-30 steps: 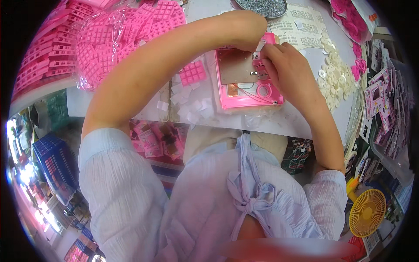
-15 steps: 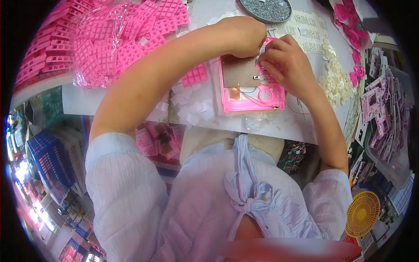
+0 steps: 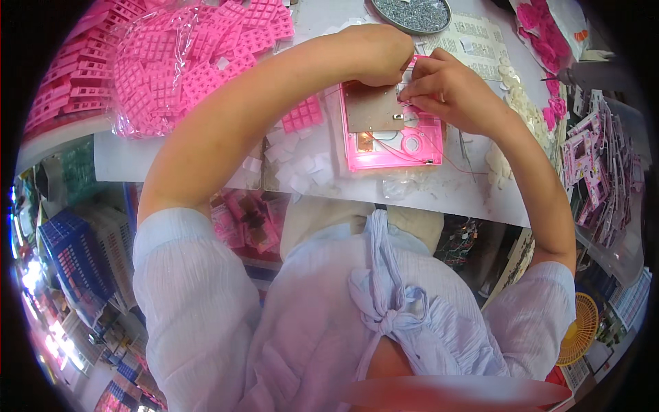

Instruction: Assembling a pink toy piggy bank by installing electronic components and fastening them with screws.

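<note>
A pink plastic casing (image 3: 392, 158) lies on the table in front of me. A flat brown board (image 3: 371, 113) covers its left part, and thin red wires (image 3: 449, 159) trail off to the right. My left hand (image 3: 386, 58) is closed like a fist over the casing's far edge; its fingertips are hidden. At the board's right edge, my right hand (image 3: 456, 93) has its fingers pinched together inside the casing. Whatever either hand grips is too small or covered to make out.
Pink keypad pieces (image 3: 151, 89) pile up at the left, partly in clear plastic. White paper slips (image 3: 302, 168) lie left of the casing. A round dish of small metal screws (image 3: 414, 12) stands at the back. Small cream parts (image 3: 525, 103) and magenta pieces (image 3: 549, 41) are at the right.
My right hand has shifted left and lower to the board's edge, and its elbow has swung outward. My left hand stays nearly in place. The whole view has shifted slightly.
</note>
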### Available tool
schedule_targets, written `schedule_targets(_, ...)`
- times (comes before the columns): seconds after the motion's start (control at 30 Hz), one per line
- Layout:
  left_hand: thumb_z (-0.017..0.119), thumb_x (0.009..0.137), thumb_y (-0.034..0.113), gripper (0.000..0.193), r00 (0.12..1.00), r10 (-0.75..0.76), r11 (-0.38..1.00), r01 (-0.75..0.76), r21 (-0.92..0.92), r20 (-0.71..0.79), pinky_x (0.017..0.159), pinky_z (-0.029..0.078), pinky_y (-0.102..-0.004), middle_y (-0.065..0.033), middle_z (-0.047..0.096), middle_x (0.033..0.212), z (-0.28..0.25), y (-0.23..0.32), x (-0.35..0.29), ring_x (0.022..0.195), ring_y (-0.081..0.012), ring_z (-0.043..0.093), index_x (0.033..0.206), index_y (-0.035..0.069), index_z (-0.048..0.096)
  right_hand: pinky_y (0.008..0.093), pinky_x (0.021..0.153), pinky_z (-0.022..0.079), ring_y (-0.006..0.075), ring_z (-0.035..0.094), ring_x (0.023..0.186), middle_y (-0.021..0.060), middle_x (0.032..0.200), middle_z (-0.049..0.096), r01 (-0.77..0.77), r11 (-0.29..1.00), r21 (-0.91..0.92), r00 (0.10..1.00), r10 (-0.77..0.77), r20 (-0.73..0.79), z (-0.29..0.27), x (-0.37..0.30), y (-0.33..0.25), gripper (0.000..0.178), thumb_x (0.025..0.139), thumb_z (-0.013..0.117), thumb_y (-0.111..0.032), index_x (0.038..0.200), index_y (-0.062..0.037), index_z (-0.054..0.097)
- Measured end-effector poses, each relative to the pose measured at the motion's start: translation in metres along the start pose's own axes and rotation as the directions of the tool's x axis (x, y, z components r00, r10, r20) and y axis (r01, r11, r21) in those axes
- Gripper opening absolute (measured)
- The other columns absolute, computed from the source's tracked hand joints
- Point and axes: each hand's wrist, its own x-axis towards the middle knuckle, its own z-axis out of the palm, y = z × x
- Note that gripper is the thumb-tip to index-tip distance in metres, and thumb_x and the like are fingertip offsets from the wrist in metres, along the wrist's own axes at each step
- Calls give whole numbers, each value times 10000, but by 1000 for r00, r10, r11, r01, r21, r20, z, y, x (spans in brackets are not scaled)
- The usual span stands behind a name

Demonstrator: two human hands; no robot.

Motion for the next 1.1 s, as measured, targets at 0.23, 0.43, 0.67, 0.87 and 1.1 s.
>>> schedule_targets(0.23, 633, 847, 171, 180, 994, 100, 987, -93, 128, -54, 732, 544, -471, -182, 714, 869, 14, -4, 2, 819, -356, 700, 923, 36, 726, 402, 850, 502, 289, 559, 972, 81, 929, 646, -59, 997, 53, 935, 74, -346, 37, -14, -24, 246, 805, 712, -89, 1048, -58, 733)
schedule_targets(0.43, 643, 847, 125, 202, 962, 135, 986, -106, 132, -237, 731, 542, -475, -183, 715, 975, 25, -5, -6, 843, -377, 696, 1018, 27, 689, 436, 834, 490, 350, 541, 958, 119, 978, 624, -286, 958, -25, 878, 251, -408, 53, -8, -55, 250, 802, 664, -53, 1050, -35, 688)
schedule_targets(0.67, 710, 834, 350, 344, 778, -182, 923, -76, -378, -601, 758, 551, -443, -153, 725, 950, 13, -35, -38, 888, -336, 699, 989, 43, 730, 440, 840, 502, 333, 576, 942, 146, 941, 639, -360, 913, 192, 922, 380, -75, 14, -3, -36, 256, 819, 666, -138, 1049, -34, 704)
schedule_targets(0.87, 715, 860, 339, 282, 746, -224, 972, 126, -197, -627, 800, 535, -410, -119, 725, 938, 44, -51, -35, 892, -299, 682, 966, 82, 766, 417, 797, 528, 283, 603, 934, 94, 928, 643, -245, 966, 77, 945, 256, -204, 19, -14, -24, 215, 816, 675, -106, 1020, -78, 736)
schedule_targets(1.1, 743, 856, 220, 191, 647, -153, 923, -176, -342, -747, 765, 546, -364, -101, 727, 929, 48, -30, -44, 840, -246, 683, 956, 57, 757, 373, 758, 544, 260, 612, 908, 62, 922, 644, -201, 979, -28, 947, 187, -260, 22, -23, -41, 194, 792, 690, -66, 979, -80, 741)
